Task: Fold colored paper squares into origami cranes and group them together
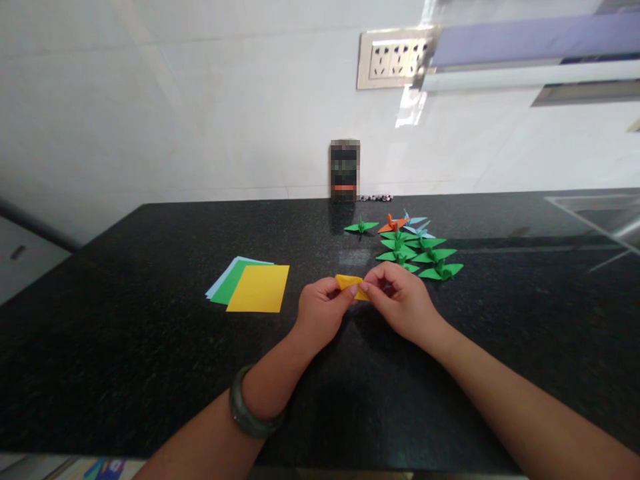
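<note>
A small folded piece of yellow paper (pixel 349 281) is held between both hands above the dark countertop. My left hand (pixel 323 307) pinches its left side, thumb on top. At its right end, the thumb and fingertips of my right hand (pixel 403 299) are closed on it; part of the paper is hidden behind the fingers. Left of my hands lie loose square sheets: a yellow sheet (pixel 259 289) over a green sheet (pixel 225 285), with light blue paper (pixel 220 279) beneath. Just beyond my right hand stand several green paper cranes (pixel 437 255).
An orange paper crane (pixel 393 224) and light blue cranes (pixel 421 230) stand behind the green ones, with a single green crane (pixel 361 227) to their left. A phone-like device (pixel 345 170), blurred, leans against the tiled wall with a beaded strap (pixel 377 198). The black countertop (pixel 150 347) ends at a front edge.
</note>
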